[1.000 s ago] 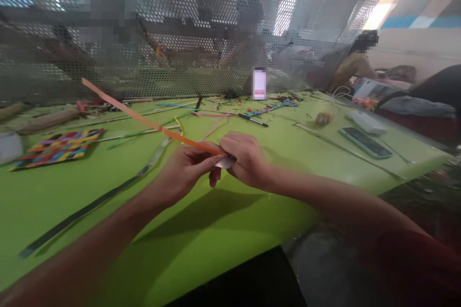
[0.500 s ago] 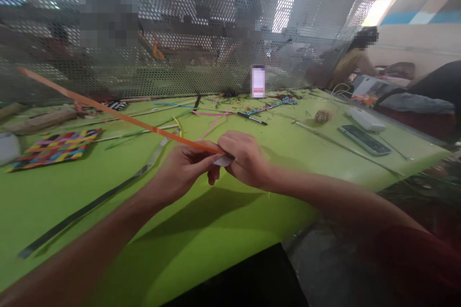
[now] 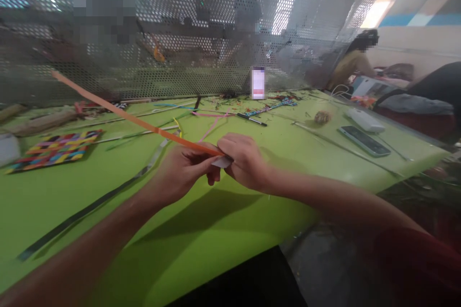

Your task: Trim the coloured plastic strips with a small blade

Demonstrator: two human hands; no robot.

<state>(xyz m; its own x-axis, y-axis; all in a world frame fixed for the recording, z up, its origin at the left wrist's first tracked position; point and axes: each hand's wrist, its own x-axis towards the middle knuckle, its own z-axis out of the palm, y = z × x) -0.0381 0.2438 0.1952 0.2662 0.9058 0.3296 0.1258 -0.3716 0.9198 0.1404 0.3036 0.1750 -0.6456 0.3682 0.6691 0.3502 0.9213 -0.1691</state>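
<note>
A long orange strip (image 3: 133,117) slants up and to the left from between my hands, above the green table (image 3: 108,230). My left hand (image 3: 183,172) pinches the strip's near end with thumb and fingers. Touching it from the right, my right hand (image 3: 243,160) is closed around a small pale blade-like piece (image 3: 221,163) pressed against the strip's end. What that piece is I cannot tell for sure.
A multicoloured woven mat (image 3: 54,147) lies at the left. A long dark strip (image 3: 90,204) runs across the table. A black pen (image 3: 252,119), loose coloured strips, a phone (image 3: 363,140) and a white case (image 3: 365,120) lie farther back. A perforated metal screen (image 3: 180,33) closes the far edge; a person sits at the right.
The far tip of the orange strip swung out to the left and then partly back. Both hands stayed together at the same spot.
</note>
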